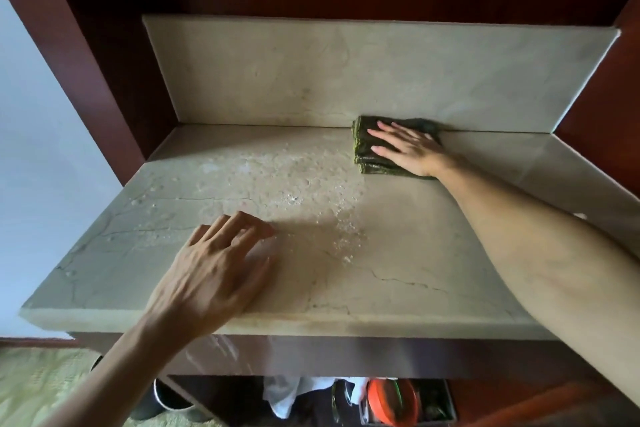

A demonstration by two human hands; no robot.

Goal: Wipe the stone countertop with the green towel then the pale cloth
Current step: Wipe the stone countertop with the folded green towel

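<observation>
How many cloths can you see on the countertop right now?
1. The folded green towel lies at the back of the stone countertop, against the backsplash, under the flat right hand. No pale cloth shows on top; it may be out of view.

Beige stone bench (398, 253), bounded at the rear by an upright stone backsplash (346, 73) and on both sides by dark red wooden panels (114, 80). The folded green towel (367, 149) under the right hand (412, 149) touches the backsplash. The left hand (221, 263) occupies the front left; the front edge is open.
</observation>
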